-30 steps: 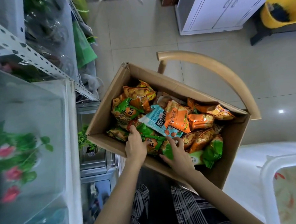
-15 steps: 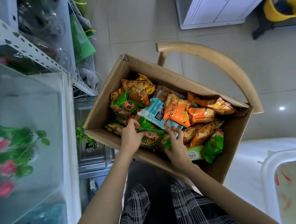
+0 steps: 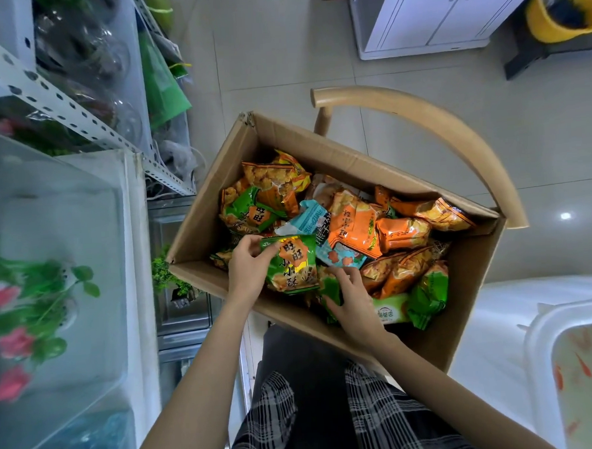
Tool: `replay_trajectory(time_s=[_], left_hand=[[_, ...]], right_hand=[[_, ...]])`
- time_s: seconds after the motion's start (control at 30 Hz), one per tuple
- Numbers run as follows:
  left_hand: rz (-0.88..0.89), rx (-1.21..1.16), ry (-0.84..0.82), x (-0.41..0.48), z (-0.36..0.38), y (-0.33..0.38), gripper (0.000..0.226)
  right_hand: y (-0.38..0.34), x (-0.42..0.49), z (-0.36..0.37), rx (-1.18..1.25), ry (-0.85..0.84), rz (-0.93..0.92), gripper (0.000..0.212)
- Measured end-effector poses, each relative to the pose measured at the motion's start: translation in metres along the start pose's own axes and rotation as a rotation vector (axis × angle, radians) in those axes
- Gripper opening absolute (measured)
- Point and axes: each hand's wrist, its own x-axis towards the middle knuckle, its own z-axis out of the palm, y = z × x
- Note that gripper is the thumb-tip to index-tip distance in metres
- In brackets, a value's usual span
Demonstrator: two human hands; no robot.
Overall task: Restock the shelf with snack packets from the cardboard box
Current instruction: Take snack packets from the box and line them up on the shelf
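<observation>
Lifted off the pile since a moment ago, green snack packet (image 3: 293, 264) now pinched in left hand (image 3: 251, 273) at cardboard box (image 3: 199, 229) near-left edge, right hand (image 3: 353, 298) gripping second green packet (image 3: 331, 288) beside it; pick underway.

The cardboard box (image 3: 211, 208) is lying open, leaving me free passage from above. Packets (image 3: 353, 224) are crowding its inside; the chair back (image 3: 401, 102) is curving behind it, the shelf frame (image 3: 76, 117) standing on my left.
</observation>
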Motion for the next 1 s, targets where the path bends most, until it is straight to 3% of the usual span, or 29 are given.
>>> replay_trajectory(time_s=[0.13,0.33,0.57,1.0], left_hand=[[-0.064,-0.079,-0.039,0.003,-0.005,-0.001,0.016],[-0.074,-0.162,-0.049,0.004,-0.011,0.003,0.006],[0.001,-0.258,0.017,0.005,-0.035,0.016,0.006],[0.132,-0.193,0.050,-0.018,-0.070,0.038,0.010]], right_hand=[[0.001,-0.004,0.004,-0.060,-0.069,-0.041,0.057],[-0.002,0.003,0.012,-0.138,-0.179,0.063,0.071],[-0.007,0.008,0.015,-0.162,-0.129,0.093,0.074],[-0.014,-0.016,-0.050,0.341,-0.029,-0.035,0.054]])
